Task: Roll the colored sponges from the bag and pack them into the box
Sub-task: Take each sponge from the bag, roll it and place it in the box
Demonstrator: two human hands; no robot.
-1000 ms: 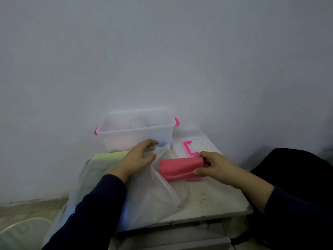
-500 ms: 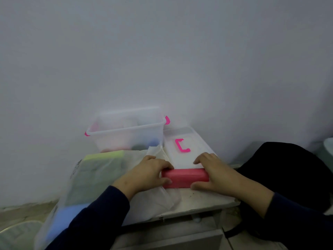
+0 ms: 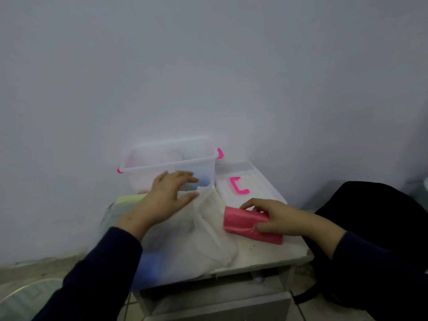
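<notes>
A: Head view, entry: my right hand (image 3: 287, 218) has its grip closed round the rolled pink sponge (image 3: 245, 224) on the white tabletop (image 3: 266, 253), beside the translucent plastic bag (image 3: 185, 242).

B: Left?

A: Left hand (image 3: 168, 196) open, fingers spread above the bag. Rolling looks done; next I'd carry the roll into the clear plastic box with pink latches (image 3: 171, 164), without loosening it.

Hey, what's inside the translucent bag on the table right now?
Through the bag, a pale green sponge and a blue one show faintly. The left hand and cloudy plastic hide anything else inside.
</notes>
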